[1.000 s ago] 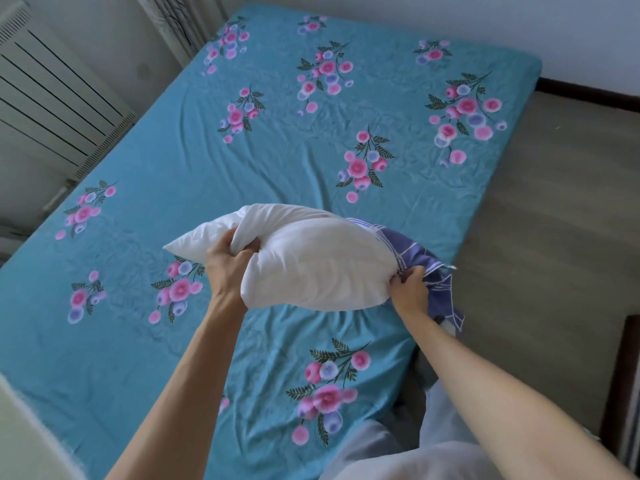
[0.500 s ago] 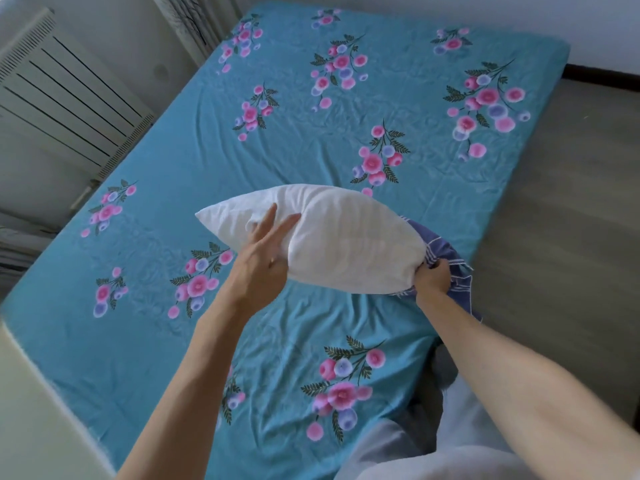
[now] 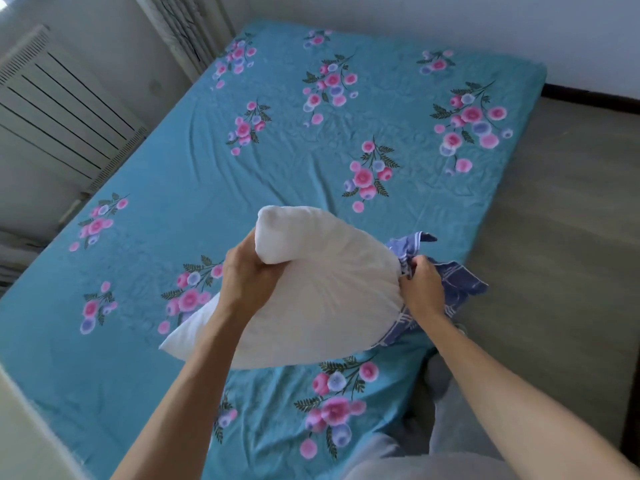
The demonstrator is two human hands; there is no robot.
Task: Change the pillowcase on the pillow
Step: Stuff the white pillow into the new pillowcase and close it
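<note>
One white pillow (image 3: pixel 322 299), one blue checked pillowcase (image 3: pixel 450 285) and two bare hands are in view, all above the near right part of one bed (image 3: pixel 194 188) covered in a teal sheet with pink and lilac flower sprays.

The left hand (image 3: pixel 249 278) comes up from the lower left with its forearm rising steeply; its fingers are curled round a bunched fold at the far upper end of the pillow, gripping it. The right hand (image 3: pixel 420 284) reaches in from the lower right, wrist bent inward; its fingers pinch the gathered edge of the pillowcase right against the right end of the pillow.

The pillow is held up off the bed, close to the bed's right edge. Its long axis runs from a flat corner low at the near left to the bulging end at the right, where the cloth puckers into the pillowcase. Only that right end sits in the pillowcase; the rest of the pillow is bare. The loose pillowcase hangs crumpled beyond the right hand, over the bed's right edge and the grey floor (image 3: pixel 561 271).
</note>
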